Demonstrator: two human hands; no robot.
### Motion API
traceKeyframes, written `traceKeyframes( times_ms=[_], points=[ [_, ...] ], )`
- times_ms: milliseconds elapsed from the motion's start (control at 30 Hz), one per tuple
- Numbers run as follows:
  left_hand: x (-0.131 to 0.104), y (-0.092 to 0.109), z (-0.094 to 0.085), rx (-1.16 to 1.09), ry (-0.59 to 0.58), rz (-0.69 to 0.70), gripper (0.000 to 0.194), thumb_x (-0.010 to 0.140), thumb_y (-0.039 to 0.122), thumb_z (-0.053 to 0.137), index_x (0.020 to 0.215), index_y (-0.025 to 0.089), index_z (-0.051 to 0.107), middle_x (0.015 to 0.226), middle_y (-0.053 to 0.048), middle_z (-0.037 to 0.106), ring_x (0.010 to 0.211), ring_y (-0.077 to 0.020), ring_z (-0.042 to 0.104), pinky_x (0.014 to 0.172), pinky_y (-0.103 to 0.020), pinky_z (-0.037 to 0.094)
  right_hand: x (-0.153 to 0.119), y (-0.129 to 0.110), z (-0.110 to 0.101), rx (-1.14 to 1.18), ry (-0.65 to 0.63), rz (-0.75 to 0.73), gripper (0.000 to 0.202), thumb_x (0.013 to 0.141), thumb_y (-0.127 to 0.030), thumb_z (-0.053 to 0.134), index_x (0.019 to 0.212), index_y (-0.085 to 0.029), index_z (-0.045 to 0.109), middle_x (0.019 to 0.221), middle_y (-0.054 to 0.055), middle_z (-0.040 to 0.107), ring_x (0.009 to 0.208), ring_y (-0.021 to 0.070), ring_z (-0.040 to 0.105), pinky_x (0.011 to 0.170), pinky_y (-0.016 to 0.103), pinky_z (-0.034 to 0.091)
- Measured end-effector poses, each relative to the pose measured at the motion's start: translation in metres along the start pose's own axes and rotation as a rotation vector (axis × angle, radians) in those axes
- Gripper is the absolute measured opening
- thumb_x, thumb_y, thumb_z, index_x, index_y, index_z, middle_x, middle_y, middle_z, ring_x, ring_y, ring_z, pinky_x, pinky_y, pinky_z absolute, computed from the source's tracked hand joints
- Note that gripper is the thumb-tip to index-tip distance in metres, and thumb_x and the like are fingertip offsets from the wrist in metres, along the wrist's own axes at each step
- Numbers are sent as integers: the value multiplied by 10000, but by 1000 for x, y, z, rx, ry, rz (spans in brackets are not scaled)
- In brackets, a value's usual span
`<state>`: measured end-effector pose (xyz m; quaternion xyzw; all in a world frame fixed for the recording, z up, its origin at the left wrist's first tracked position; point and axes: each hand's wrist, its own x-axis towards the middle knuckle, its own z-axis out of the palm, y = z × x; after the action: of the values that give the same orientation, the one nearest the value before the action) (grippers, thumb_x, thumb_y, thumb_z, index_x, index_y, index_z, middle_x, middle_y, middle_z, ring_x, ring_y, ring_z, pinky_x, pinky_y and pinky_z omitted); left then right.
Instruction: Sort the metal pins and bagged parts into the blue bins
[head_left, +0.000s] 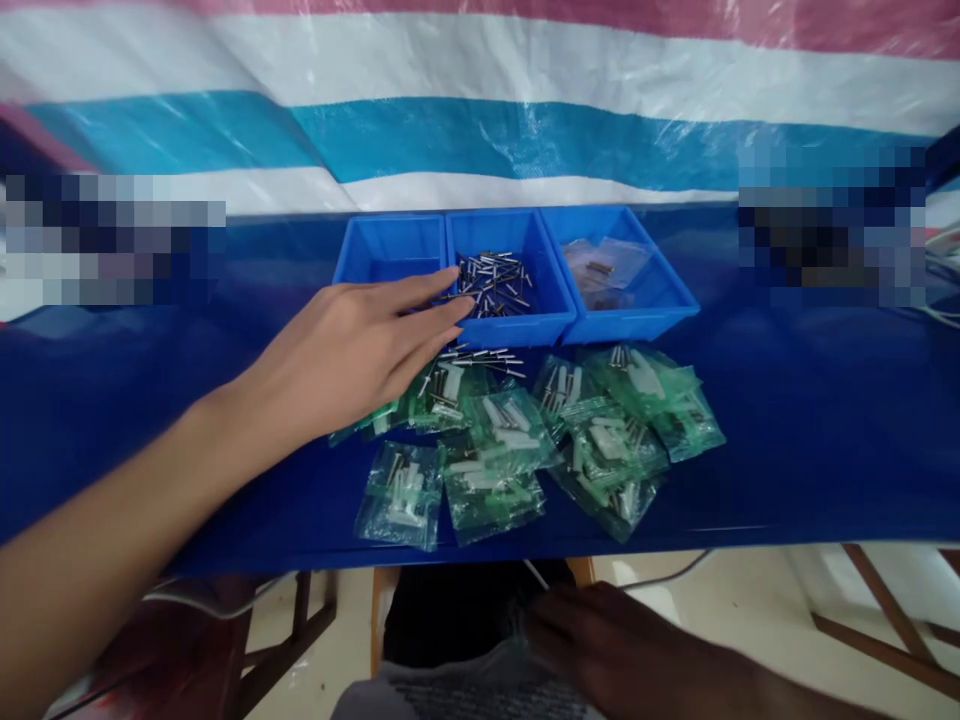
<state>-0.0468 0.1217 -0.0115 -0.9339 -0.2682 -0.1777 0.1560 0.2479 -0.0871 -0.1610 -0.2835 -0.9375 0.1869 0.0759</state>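
My left hand [367,335] reaches over the front left corner of the middle blue bin [517,328], palm down, fingers stretched out and slightly apart, thumb hidden. Its fingertips are at a pile of thin metal rivets [495,285] in that bin; one rivet shows close by the fingers. More loose rivets [487,360] lie in front of the bin, by the small clear green-tinted bags [514,430] of white plugs and screws. Below the table edge, over the lap, my right hand [577,635] is dark and blurred; its fingers are not clear.
An open blue bin [394,235] adjoins on the left. The right blue bin [637,325] contains clear bags [607,262] with small brownish pieces. A dark blue cover [810,430] lies on the table, and a striped plastic sheet [480,140] hangs behind. Wooden legs [885,640] stand below.
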Motion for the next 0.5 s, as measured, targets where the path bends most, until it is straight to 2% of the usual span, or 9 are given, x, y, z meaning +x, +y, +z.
traceKeyframes(
  times_ms=[33, 67, 100, 133, 200, 267, 333, 400, 500],
  points=[
    [1, 1, 0, -20, 21, 3, 390, 1164, 343, 426, 1388, 222, 722, 1456, -86, 715, 1145, -277, 796, 939, -433, 704, -4, -1, 37, -162, 101, -9, 270, 873, -47, 695, 1120, -144, 746, 1131, 149, 808, 967, 262, 779, 731, 324, 625],
    [2, 1, 0, -37, 45, 12, 373, 1159, 318, 446, 1363, 201, 736, 1425, -87, 734, 1159, -276, 787, 975, -434, 694, -5, -1, 71, -206, 109, 9, 275, 856, -33, 701, 1115, -114, 746, 1148, 193, 799, 1060, 308, 773, 777, 359, 633],
    [4, 2, 0, -45, 69, 21, 355, 1153, 294, 468, 1340, 181, 747, 1395, -88, 752, 1145, -276, 784, 981, -439, 691, -6, 1, 101, -217, 113, 9, 201, 849, -54, 719, 1032, -132, 748, 1054, 169, 808, 1042, 308, 776, 750, 343, 626],
    [5, 2, -1, -49, 94, 29, 336, 1144, 274, 491, 1323, 166, 754, 1365, -88, 767, 1118, -278, 779, 963, -447, 694, -5, 3, 125, -225, 125, 2, 116, 844, -91, 736, 939, -157, 737, 939, 131, 803, 979, 297, 783, 702, 323, 612],
    [8, 3, -2, -68, 132, 39, 307, 1121, 239, 538, 1324, 146, 748, 1331, -92, 781, 1117, -294, 755, 911, -463, 700, -1, 8, 155, -238, 143, 1, 59, 844, -164, 753, 891, -184, 724, 913, 98, 803, 855, 257, 775, 647, 292, 586],
    [9, 5, -3, -117, 150, 40, 313, 1102, 225, 572, 1363, 138, 722, 1333, -108, 777, 1191, -315, 719, 931, -491, 694, 3, 14, 165, -247, 148, 19, 19, 863, -207, 718, 879, -201, 711, 946, 90, 799, 718, 223, 730, 519, 272, 504],
    [11, 7, -4, -184, 149, 34, 343, 1100, 225, 578, 1410, 123, 683, 1352, -131, 763, 1258, -318, 689, 985, -510, 680, 6, 20, 163, -241, 142, 29, 30, 863, -230, 696, 840, -212, 689, 940, 79, 787, 568, 194, 644, 413, 280, 379],
    [11, 7, -6, -233, 157, -4, 361, 1109, 245, 569, 1435, 118, 657, 1371, -147, 749, 1279, -305, 690, 1040, -522, 661, 8, 24, 155, -220, 126, 21, 73, 855, -240, 709, 800, -221, 666, 863, 52, 761, 486, 182, 577, 377, 301, 292],
    [11, 4, -9, -251, 195, -91, 287, 1113, 261, 560, 1325, 158, 723, 1281, -123, 788, 1185, -271, 748, 1029, -500, 664, 7, 27, 136, -158, 90, -18, 157, 888, -290, 751, 789, -228, 647, 732, 6, 701, 485, 180, 582, 386, 317, 274]
  ],
)
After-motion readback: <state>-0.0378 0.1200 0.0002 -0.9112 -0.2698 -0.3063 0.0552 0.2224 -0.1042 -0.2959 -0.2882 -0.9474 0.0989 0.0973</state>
